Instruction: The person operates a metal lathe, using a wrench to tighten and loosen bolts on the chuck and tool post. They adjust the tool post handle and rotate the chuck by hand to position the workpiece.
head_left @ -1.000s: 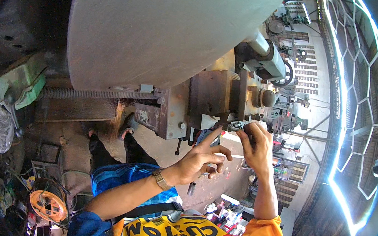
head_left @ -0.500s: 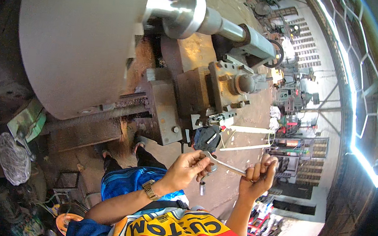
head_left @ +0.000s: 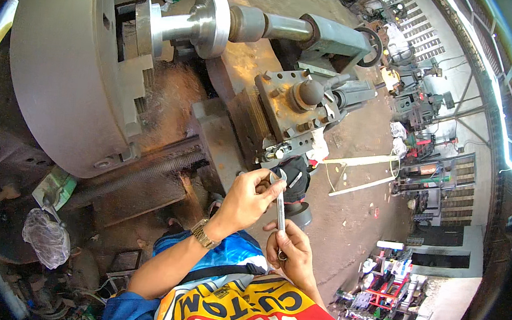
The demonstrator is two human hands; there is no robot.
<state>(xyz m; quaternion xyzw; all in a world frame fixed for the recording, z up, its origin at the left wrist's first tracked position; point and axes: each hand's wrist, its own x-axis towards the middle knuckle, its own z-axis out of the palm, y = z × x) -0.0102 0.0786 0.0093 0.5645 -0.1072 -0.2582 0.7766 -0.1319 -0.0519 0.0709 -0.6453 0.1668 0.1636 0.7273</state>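
Observation:
A silver combination wrench (head_left: 281, 210) stands almost upright before my chest, between my two hands. My left hand (head_left: 245, 200), with a gold-coloured watch (head_left: 204, 234) on its wrist, pinches the open jaw end between thumb and fingers. My right hand (head_left: 294, 253) is closed round the lower shank, and the ring end shows beneath its fingers. Just beyond the hands is the lathe's tool post (head_left: 291, 105), a square block with bolts and a round knob. A dark cloth-like bundle (head_left: 296, 179) hangs at its near side.
The lathe's large chuck (head_left: 62, 76) fills the upper left, gripping a shiny stepped metal workpiece (head_left: 213, 25). The tailstock (head_left: 339, 39) supports its other end. A long lead screw (head_left: 164, 167) runs below. A pale frame (head_left: 362, 163) and a red tool rack (head_left: 388, 287) stand right.
My right hand has come inward and down, turning the wrench from slanting sideways to nearly upright. My left hand stays at the jaw end. The view has shifted, and the chuck jaws now show clearly.

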